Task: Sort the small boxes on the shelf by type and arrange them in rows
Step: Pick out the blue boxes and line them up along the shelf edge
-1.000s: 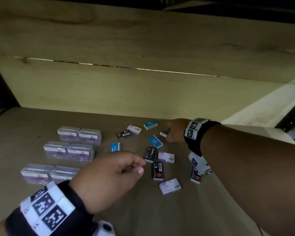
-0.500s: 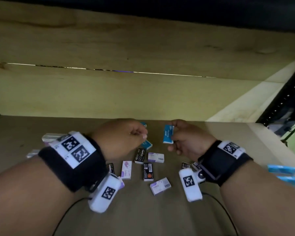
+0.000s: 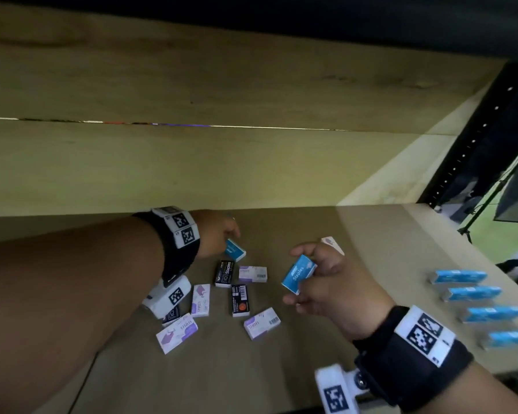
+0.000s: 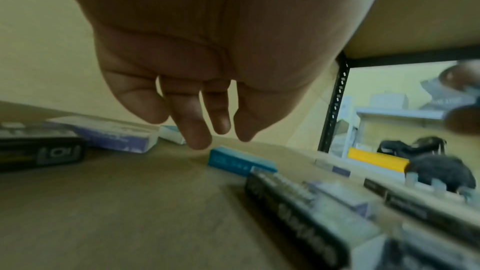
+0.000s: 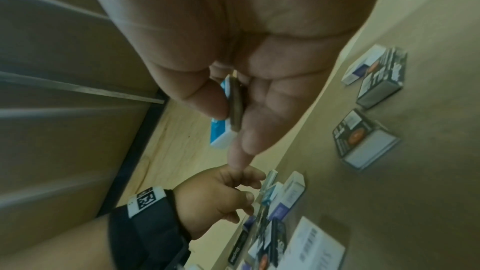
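Small staple boxes lie scattered mid-shelf: black ones, white-and-purple ones and a blue one. My left hand reaches over the pile, its fingers straight and hanging just above that blue box, holding nothing. To the right my right hand pinches another blue staples box between thumb and fingers, lifted off the shelf; the right wrist view shows this blue box edge-on in the grip. A row of several blue boxes lies at the shelf's right end.
A white-and-purple box lies just behind my right hand. The shelf's back wall is close behind the pile. A black upright post marks the right end. The shelf front is bare.
My right hand lifted a blue box from the pile and carried it right and toward me. My left hand reached forward over the remaining blue box. The view swung right, losing the clear cases.
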